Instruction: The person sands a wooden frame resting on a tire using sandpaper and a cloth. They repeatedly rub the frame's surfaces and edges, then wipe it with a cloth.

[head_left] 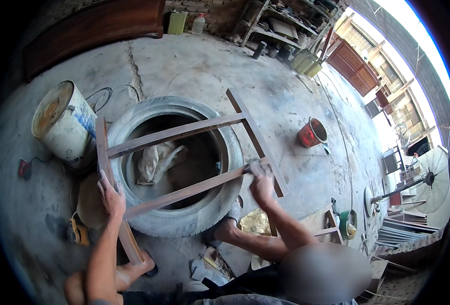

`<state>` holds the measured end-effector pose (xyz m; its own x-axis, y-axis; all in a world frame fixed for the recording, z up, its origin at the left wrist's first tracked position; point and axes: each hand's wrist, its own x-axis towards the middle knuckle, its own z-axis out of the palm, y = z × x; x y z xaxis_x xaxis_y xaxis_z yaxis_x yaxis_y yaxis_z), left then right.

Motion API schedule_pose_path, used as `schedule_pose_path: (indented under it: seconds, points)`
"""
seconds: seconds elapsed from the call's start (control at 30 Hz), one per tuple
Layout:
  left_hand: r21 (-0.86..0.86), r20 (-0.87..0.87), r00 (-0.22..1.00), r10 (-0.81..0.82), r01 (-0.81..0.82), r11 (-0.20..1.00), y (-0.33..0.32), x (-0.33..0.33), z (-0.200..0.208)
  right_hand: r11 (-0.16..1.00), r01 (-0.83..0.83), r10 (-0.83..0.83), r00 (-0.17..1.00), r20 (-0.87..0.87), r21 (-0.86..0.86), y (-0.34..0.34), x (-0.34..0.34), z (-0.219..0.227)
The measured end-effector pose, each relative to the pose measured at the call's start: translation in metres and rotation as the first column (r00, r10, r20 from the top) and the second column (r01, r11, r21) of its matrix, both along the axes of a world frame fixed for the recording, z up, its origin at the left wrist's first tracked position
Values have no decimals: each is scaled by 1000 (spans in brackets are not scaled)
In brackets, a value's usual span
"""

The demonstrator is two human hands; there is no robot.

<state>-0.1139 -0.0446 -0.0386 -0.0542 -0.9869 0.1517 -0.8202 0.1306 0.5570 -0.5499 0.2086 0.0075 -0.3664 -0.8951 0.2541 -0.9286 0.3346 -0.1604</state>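
Observation:
A brown wooden frame (pixel 179 134), two long uprights joined by two crosspieces, lies across a pale, dusty tire (pixel 171 229). My left hand (pixel 113 196) grips its left upright just above the lower crosspiece. My right hand (pixel 261 178) presses down where the lower crosspiece meets the right upright. The fingers there are closed and look grey with dust; whatever lies beneath them is hidden. Inside the tire's opening sits a crumpled translucent plastic bag (pixel 156 161).
A whitish bucket (pixel 65 124) stands left of the tire, with a yellow power tool (pixel 79 231) below it. To the right is a red bucket (pixel 312 133). A pedestal fan (pixel 429 179) is farther right. Dark wooden furniture (pixel 98 25) lines the back wall.

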Motion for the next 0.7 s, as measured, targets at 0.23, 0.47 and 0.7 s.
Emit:
schedule_pose_path:
  seconds: [0.23,0.47,0.7]
  points:
    - [-64,-95,994,-49,43,997,0,8,5,973,-232,231,970,76,5,-14,66,-3]
    - [-124,-87,994,-68,57,991,-5,3,1,962,-271,267,958,102,28,-35,137,4]
    - [208,-463,885,40,65,976,-8,8,4,949,-290,258,938,230,120,-30,125,2]
